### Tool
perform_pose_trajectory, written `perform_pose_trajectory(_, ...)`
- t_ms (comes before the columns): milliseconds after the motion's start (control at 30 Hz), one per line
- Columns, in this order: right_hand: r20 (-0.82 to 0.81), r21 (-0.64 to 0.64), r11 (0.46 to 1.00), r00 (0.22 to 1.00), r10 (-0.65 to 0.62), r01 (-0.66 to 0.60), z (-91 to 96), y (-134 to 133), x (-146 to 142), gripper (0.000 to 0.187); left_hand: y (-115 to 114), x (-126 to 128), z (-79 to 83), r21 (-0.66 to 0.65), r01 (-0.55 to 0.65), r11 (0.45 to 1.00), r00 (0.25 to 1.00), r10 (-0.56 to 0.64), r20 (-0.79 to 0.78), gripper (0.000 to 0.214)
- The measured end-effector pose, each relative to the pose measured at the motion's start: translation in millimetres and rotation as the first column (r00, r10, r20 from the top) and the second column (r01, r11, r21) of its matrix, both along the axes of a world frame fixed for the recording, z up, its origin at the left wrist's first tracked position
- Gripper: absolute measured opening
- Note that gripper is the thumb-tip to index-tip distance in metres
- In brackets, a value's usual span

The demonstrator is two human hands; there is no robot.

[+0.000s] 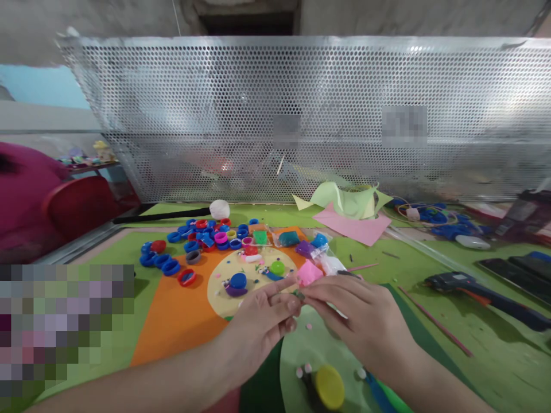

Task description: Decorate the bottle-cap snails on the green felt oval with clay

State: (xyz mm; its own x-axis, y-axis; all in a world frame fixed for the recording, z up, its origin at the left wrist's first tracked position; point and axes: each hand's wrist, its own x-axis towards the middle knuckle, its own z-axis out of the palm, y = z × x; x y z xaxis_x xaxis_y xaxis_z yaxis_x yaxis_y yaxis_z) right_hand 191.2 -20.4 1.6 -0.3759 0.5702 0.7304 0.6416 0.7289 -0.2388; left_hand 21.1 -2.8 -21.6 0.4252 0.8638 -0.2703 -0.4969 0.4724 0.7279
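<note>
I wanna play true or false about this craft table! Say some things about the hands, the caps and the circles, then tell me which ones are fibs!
1. The left hand and right hand are close together. True.
2. All the bottle caps are blue. False: some are other colours, like red.
3. The cream circle lies on the orange sheet. True.
4. The yellow disc is over the cream circle. False: it is over the pale green circle.
5. The glue gun is in the right hand. False: it lies on the table, to the right of that hand.
</note>
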Motion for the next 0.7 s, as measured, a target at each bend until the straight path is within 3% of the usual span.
perform_pose_trajectory(133, 0.027, 0.014, 1.0, 1.0, -0.011, 0.01, -0.5, 0.7, 0.9, 0.015, 0.9, 0.7, 0.4, 0.011, 0.009, 1.0, 1.0, -0.009, 0.004, 0.048)
perform_pose_trajectory(367, -0.009, -0.078, 0.997, 1.0, 0.005, -0.005, 0.3, 0.7, -0.4, 0.016, -0.4, 2.4, 4.5, 0.039, 0.046, 0.998, 0.999, -0.046, 0.006, 0.04)
perform_pose_trajectory(700, -0.026, -0.132, 0.99, 0.999, 0.046, -0.049, -3.7, -1.7, -4.3, 0.017, 2.0, 0.3, -4.9, 0.077, -0.043, 0.996, 0.999, 0.043, 0.001, 0.057)
